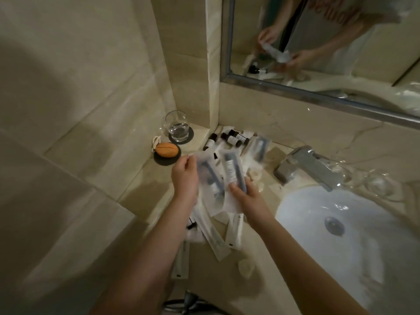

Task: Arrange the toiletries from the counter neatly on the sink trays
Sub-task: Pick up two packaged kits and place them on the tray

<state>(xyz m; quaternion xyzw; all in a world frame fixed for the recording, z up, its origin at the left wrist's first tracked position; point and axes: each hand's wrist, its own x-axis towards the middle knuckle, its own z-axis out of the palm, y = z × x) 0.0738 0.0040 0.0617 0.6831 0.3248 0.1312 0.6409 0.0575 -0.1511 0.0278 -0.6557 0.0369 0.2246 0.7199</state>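
Beige stone covers everything around you: the worktop (261,292), the big wall tiles (79,98) on your left, and the ledge under the metal-framed mirror (329,42). A white basin (363,235) is sunk into the worktop on your right, with a chrome tap (311,167) reaching over its rim.

In the far corner a glass (176,126) stands upright on a dark coaster (191,136), with a little clear liquid at its bottom. Just beside it, an orange soap (167,150) lies on a dark round dish (163,161). Small dark-capped bottles (231,137) lie jumbled against the wall behind the tap.

Your hands are slightly apart, each holding its own item above the worktop. Your left hand (185,178) pinches a clear packet (208,176) near its top edge. Your right hand (246,196) grips the lower end of a second packet (231,169), which holds something dark and long; blur hides what it is. Under your wrists a loose heap of white sachets (216,237) is spread on the worktop, overlapping at odd angles.
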